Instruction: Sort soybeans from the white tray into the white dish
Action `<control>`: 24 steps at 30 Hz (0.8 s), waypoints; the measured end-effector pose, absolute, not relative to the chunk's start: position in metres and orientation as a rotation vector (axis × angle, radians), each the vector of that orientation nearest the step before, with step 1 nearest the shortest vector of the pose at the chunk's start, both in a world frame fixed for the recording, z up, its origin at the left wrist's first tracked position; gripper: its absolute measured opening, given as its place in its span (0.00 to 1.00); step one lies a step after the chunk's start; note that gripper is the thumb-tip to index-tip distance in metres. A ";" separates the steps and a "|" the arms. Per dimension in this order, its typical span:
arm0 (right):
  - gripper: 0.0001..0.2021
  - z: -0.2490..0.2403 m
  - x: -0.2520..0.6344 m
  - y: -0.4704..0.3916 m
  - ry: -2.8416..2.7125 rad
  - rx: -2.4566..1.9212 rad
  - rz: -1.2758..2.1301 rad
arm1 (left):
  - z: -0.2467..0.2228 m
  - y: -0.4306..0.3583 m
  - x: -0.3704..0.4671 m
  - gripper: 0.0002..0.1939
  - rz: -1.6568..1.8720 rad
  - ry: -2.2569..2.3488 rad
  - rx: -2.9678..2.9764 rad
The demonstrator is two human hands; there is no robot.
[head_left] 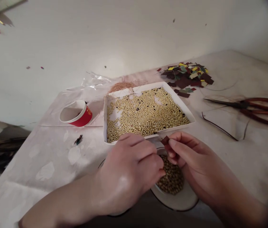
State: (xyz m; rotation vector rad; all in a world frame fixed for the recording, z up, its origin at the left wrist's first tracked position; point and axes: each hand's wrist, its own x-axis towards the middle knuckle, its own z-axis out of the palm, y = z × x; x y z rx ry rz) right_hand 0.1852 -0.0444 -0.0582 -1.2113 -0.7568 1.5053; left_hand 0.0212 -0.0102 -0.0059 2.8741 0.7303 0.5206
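Observation:
Between thumb and fingers, my right hand [188, 155] pinches a small brown flat piece [165, 140] just past the near edge of the bead tray. My left hand [134, 171] is closed beside it, knuckles up, and whatever its fingertips hold is hidden. Under both hands sits a dark-rimmed white dish [175, 201] with darker greenish-brown beads [171, 177] in it. Part of another dark rim shows around my left hand, mostly covered. Beyond the hands lies a shallow white box [105, 126] spread with pale yellow beads [145, 117] and a few dark ones.
A red and white paper cup [83, 117] stands at left, near a small dark scrap [78, 139]. Copper-coloured wire [121, 86] and clear plastic [93, 79] lie behind the box. Coloured flat pieces [187, 76] are heaped back right. Scissors [250, 106] and tweezers-like bent metal [221, 128] lie right.

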 end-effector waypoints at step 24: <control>0.09 -0.054 0.180 -0.051 -0.907 -1.052 1.808 | -0.009 -0.006 0.018 0.02 0.846 0.731 2.751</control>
